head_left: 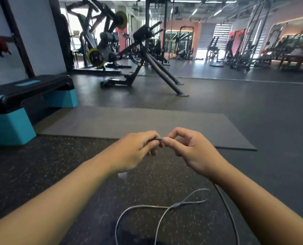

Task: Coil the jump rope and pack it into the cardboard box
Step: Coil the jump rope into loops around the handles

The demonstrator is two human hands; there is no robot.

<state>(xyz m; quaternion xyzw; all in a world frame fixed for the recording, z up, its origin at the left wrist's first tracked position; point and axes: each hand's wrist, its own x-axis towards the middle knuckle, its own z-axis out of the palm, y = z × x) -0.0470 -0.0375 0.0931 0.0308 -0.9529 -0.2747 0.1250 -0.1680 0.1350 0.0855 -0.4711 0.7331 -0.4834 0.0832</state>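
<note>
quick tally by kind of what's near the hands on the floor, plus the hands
hands: 2, left hand and right hand, both pinching the rope
jump rope: 1
grey mat: 1
teal step platform: 1
cardboard box: 0 in view
total: 5

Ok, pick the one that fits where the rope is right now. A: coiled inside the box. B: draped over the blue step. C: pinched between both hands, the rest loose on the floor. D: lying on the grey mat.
C: both hands, left hand and right hand, pinch the rope between fingertips while its slack loops on the floor.
</note>
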